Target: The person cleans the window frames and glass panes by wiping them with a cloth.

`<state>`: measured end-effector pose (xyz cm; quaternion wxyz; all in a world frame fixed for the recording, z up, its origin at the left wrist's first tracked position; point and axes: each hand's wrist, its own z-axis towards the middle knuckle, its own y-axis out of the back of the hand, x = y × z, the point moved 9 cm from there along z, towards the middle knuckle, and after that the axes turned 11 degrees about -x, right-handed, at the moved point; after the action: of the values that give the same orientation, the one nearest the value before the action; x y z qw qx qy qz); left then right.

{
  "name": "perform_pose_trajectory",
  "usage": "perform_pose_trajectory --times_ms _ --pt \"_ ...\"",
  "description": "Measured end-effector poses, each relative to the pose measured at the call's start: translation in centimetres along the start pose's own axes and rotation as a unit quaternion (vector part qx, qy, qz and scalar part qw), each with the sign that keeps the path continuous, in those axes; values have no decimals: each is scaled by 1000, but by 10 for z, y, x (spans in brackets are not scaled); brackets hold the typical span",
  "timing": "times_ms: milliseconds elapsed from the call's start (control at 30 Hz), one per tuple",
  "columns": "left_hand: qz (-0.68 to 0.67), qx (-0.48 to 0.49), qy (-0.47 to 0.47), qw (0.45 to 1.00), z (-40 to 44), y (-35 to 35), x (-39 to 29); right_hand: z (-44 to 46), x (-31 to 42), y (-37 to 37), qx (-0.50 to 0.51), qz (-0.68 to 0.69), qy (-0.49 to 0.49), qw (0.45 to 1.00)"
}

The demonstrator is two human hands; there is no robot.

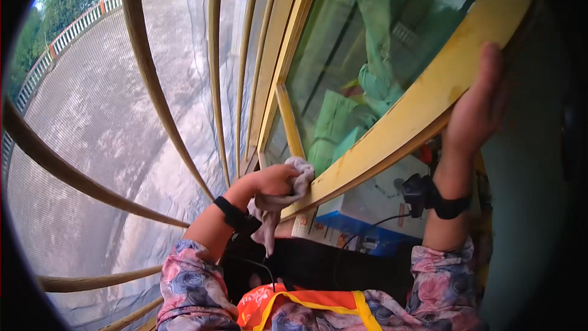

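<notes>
My left hand (274, 182) is closed around a crumpled greyish-pink cloth (264, 217), pressed against the lower corner of a yellow wooden window frame (392, 132). Part of the cloth hangs down below the hand. Higher up on the right, my right hand (478, 107) grips the outer edge of the same frame, with one finger lying over its face and the others hidden behind it. The glass pane (361, 55) between the frame's bars shows green reflections. A black strap with a small device sits on each wrist.
Curved brown bars (153, 79) and a mesh screen stand at the left, with paved ground and a railing beyond. A blue and white box (383, 208) lies below the window frame, and a dark cable runs over it. A greenish wall (533, 208) is at the right.
</notes>
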<state>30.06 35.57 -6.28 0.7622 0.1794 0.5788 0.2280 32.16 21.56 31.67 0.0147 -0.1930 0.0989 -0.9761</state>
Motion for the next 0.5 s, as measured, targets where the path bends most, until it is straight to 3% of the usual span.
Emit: perform_pose_trajectory --times_ms 67,100,200,233,300,433,500 --pt "-272 53 210 938 -14 4 14 -1 1 -3 27 47 -2 999" --pt "-383 51 187 903 -15 12 4 -1 3 3 16 56 14 998" --pt "-524 -144 163 824 0 60 -19 0 1 2 48 53 18 997" --pt "-523 -142 159 825 9 67 -36 -1 1 0 61 75 11 995" --pt "-460 -220 27 860 31 108 -87 -2 3 -1 72 91 6 993" --pt "-417 -334 -150 832 63 160 -203 -3 -2 -1 89 98 9 991" --pt "-326 -348 -218 852 83 172 -251 0 -7 -2 80 130 -22 988"
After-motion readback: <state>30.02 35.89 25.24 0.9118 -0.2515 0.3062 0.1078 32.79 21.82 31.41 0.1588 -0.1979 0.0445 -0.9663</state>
